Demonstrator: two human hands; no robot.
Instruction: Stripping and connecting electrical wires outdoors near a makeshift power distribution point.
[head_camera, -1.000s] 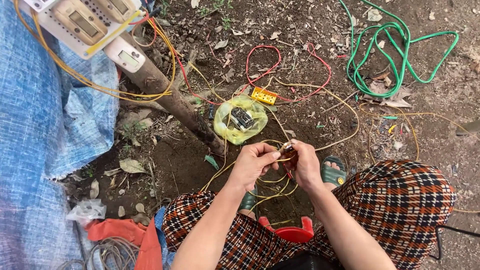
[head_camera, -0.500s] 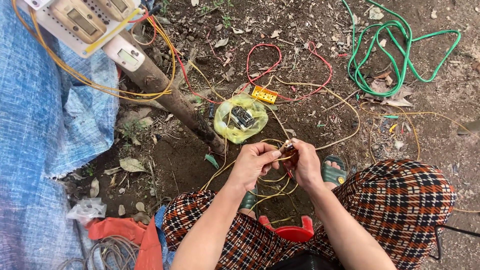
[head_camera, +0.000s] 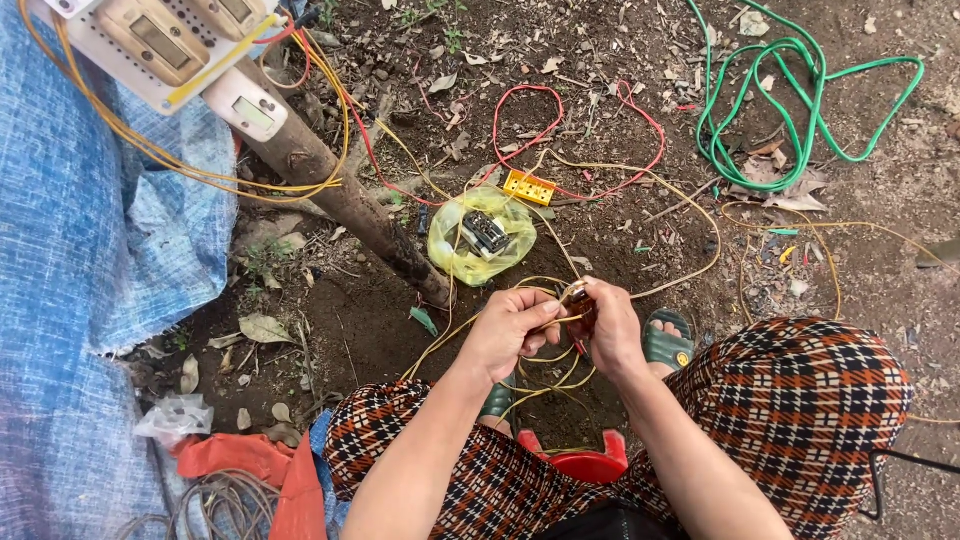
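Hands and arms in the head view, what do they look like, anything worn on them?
Both forearms are bare, with no sleeves showing. The left hand and right hand wear no gloves. No watch or bracelet is visible, and rings are too small to tell.

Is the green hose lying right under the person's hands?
No, the green hose lies coiled on the dirt far off, while both hands hold yellow wire.

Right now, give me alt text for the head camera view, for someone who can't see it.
A seated person's left hand and right hand pinch thin yellow wires together over bare dirt. Ahead lie a yellow bag holding a dark part, a red wire and a green hose, with a blue tarp at left.
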